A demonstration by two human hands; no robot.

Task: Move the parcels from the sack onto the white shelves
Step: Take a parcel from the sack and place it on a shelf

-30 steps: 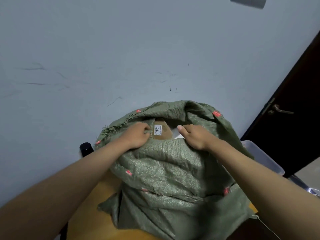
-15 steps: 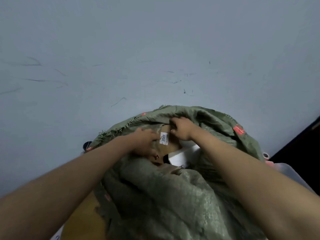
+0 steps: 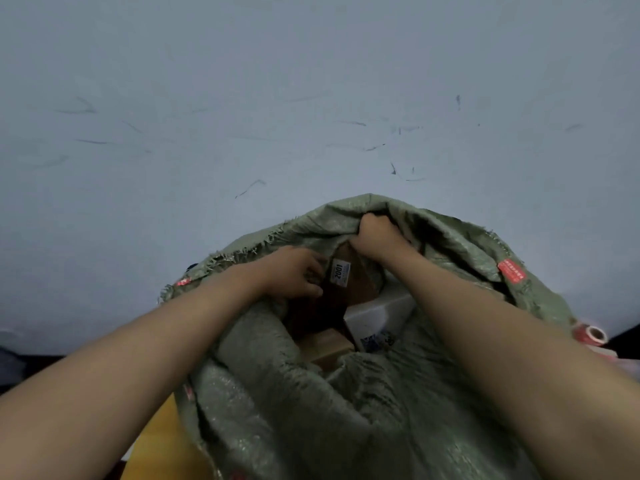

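Between the two hands, in the mouth of the sack: one brown cardboard parcel [image 3: 349, 275], standing on edge, white label reading "2001" facing up. Left hand [image 3: 291, 271] curls round its near-left edge; right hand [image 3: 375, 237] is clenched at its far top corner, though whether those fingers hold card, sack cloth or both cannot be told.

Handling, as judged: stiff, flat-sided, probably light enough for two hands; card gives dry purchase. Best held at opposite edges, not by the label. Corners may snag on the weave as it is drawn out.

Below the right wrist: white box [image 3: 379, 313], printed patch on its near face, lying lower in the sack. Nearer the person from the left hand: smaller tan carton [image 3: 327, 344], partly covered by cloth.

Container: green woven sack [image 3: 277, 393], soft, slumping, frayed rim, red tags. Holds at least these three parcels; depth beyond is hidden.

Beneath the sack: yellow table [image 3: 152, 441]. Right of the right forearm: tape roll [image 3: 594, 336]. No white shelves in view.
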